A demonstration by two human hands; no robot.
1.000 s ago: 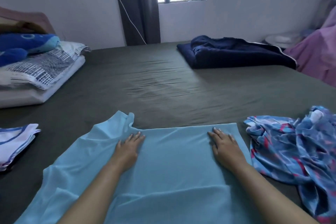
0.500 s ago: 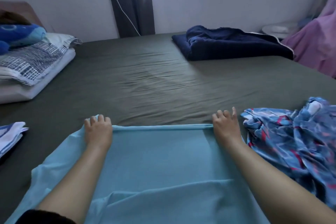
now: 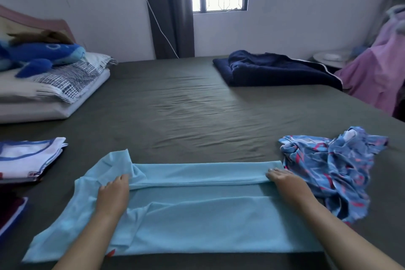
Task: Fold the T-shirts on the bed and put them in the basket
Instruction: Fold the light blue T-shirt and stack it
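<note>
A light blue T-shirt (image 3: 197,221) lies spread on the dark grey bed (image 3: 197,112) right in front of me. Its far edge is turned back toward me as a narrow folded strip. My left hand (image 3: 112,195) grips the left end of that strip, beside the sleeve. My right hand (image 3: 285,183) grips the right end, fingers curled over the fold. To the right lies a crumpled blue patterned T-shirt (image 3: 328,166). At the left edge sits a folded white and blue T-shirt (image 3: 28,158). No basket is in view.
A dark red folded item (image 3: 11,215) lies at the lower left. Pillows (image 3: 54,92) with a blue plush whale (image 3: 43,55) are stacked at the far left. At the far right of the bed lies a navy blanket (image 3: 274,68), with pink cloth (image 3: 372,76) beyond it.
Both hands reached to the shirt's far edge, took hold of it and drew it back toward me, making a folded strip. The left sleeve is exposed again.
</note>
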